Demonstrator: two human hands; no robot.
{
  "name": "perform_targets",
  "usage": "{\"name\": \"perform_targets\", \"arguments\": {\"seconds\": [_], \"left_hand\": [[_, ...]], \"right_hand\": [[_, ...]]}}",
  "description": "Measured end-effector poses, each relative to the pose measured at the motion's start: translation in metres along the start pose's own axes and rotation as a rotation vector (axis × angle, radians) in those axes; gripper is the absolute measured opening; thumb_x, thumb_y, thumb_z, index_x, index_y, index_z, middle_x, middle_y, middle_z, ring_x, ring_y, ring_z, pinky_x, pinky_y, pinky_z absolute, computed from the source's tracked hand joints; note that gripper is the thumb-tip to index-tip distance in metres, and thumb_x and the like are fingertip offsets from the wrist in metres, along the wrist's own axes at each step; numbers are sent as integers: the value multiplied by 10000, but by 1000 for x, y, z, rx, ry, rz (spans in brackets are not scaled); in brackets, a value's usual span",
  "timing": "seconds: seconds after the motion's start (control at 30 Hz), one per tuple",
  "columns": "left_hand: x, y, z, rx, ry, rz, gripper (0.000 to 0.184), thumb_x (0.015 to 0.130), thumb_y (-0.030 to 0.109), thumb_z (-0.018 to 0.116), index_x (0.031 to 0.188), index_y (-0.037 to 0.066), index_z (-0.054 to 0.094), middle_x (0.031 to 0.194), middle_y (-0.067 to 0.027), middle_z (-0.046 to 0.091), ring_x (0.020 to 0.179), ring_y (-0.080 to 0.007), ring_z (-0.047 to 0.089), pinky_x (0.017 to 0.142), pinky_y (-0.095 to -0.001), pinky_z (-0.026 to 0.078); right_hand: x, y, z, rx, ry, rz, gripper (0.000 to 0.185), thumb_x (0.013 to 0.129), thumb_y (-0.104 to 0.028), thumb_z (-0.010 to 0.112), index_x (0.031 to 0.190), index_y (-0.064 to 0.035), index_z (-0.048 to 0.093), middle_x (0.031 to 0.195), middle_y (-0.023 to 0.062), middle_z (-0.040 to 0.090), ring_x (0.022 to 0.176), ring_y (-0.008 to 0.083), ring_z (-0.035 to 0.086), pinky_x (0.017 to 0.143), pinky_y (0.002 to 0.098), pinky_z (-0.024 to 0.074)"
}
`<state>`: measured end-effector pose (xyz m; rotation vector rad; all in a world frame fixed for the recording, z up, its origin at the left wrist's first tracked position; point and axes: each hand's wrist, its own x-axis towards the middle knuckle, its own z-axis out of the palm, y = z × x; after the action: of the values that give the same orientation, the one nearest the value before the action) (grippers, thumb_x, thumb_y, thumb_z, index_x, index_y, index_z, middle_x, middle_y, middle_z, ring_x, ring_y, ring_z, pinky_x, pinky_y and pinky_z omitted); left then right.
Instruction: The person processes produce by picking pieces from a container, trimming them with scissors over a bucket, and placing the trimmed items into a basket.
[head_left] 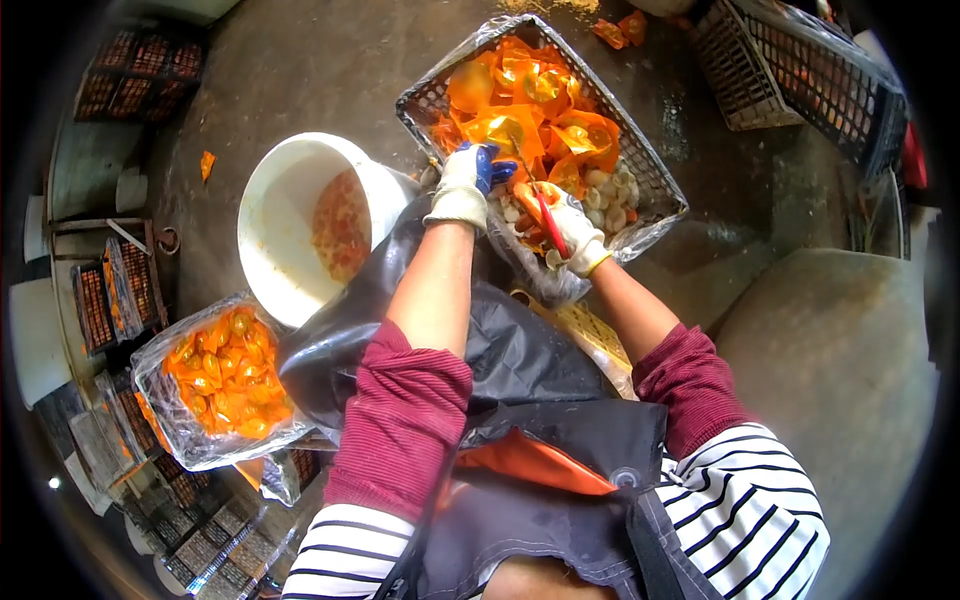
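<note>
My left hand (468, 185), in a white glove with blue fingers, is closed at the near left edge of a black lattice crate (650, 178). What it grips is hidden, but its fingertips meet the crumpled orange wrappers (520, 110) there. My right hand (568, 225), in a white glove with an orange palm, holds red-handled scissors (549, 222), their thin dark blade pointing up toward the wrappers. Pale round pieces (608, 200) lie in the crate's right side, beside the orange wrappers. Clear plastic lines the crate.
A white bucket (262, 215) with wet orange-red contents stands left of my knees. Below it, a plastic-lined crate (185, 440) holds several glossy orange packets (225, 375). Other crates (745, 75) stand at upper right, and orange scraps (620, 30) lie on the floor.
</note>
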<state>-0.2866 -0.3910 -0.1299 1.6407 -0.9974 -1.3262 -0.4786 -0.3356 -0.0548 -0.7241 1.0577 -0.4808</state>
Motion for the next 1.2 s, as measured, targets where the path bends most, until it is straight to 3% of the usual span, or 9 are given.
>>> {"name": "perform_targets", "arguments": {"seconds": [0.07, 0.27, 0.43, 0.57, 0.73, 0.87, 0.97, 1.07, 1.2], "left_hand": [[-3, 5, -1, 127, -47, 95, 255, 891, 107, 524, 1111, -19, 547, 929, -166, 652, 711, -265, 671, 612, -317, 555], [-45, 76, 10, -402, -19, -317, 230, 874, 82, 539, 1082, -14, 559, 942, -158, 652, 726, -261, 672, 629, -311, 555], [-7, 11, -6, 242, -161, 128, 217, 863, 74, 564, 1054, -27, 588, 917, -160, 666, 744, -247, 675, 646, -311, 553], [-27, 57, -8, 938, -389, 351, 187, 874, 74, 559, 985, -66, 618, 911, -171, 674, 767, -229, 681, 653, -313, 556], [-27, 61, 0, -20, -46, -310, 189, 873, 75, 544, 989, -47, 632, 896, -171, 675, 691, -247, 682, 614, -337, 543], [-27, 67, -3, 412, -196, -47, 192, 858, 102, 538, 960, -20, 646, 829, -126, 671, 658, -258, 669, 597, -340, 522], [-30, 75, -5, 336, -50, -285, 222, 852, 130, 562, 999, -12, 647, 842, -85, 673, 731, -224, 670, 635, -305, 508], [-41, 85, 0, 765, 170, 26, 294, 848, 256, 601, 1045, 49, 672, 908, -138, 691, 815, -202, 650, 730, -318, 486], [-33, 73, 12, -252, 227, 47, 355, 847, 292, 663, 1140, 92, 643, 1068, -54, 655, 962, -198, 591, 828, -310, 459]], "right_hand": [[12, 12, -2, 34, 2, -33, 396, 931, -354, 583, 1242, -136, 471, 968, 81, 649, 725, 141, 614, 577, 246, 493], [12, 8, -3, -6, 2, -107, 364, 929, -374, 579, 1182, -125, 503, 945, 51, 637, 718, 145, 620, 585, 268, 504], [11, 10, -7, -79, 68, -104, 340, 909, -383, 589, 1070, -84, 574, 948, 68, 627, 760, 123, 597, 596, 270, 473], [19, 7, -23, -538, 143, -287, 376, 883, -399, 619, 1051, -65, 581, 924, 65, 632, 723, 122, 588, 587, 272, 465], [2, -7, -32, -553, 84, -153, 409, 869, -455, 604, 1041, -84, 579, 818, 84, 640, 636, 154, 594, 548, 311, 454], [17, 1, -40, -947, 265, -804, 420, 875, -466, 598, 1075, -97, 583, 725, 47, 637, 580, 152, 586, 518, 312, 449], [0, -12, -43, -479, -10, -23, 462, 878, -521, 566, 1103, -119, 588, 769, 50, 646, 588, 137, 591, 504, 284, 442], [-10, -25, -32, -389, 15, -25, 358, 890, -428, 610, 1077, -124, 590, 692, 40, 643, 516, 111, 550, 451, 222, 387], [1, -10, -28, -189, -44, -234, 407, 923, -450, 544, 1118, -94, 578, 755, 56, 649, 577, 136, 597, 481, 229, 432]]}}
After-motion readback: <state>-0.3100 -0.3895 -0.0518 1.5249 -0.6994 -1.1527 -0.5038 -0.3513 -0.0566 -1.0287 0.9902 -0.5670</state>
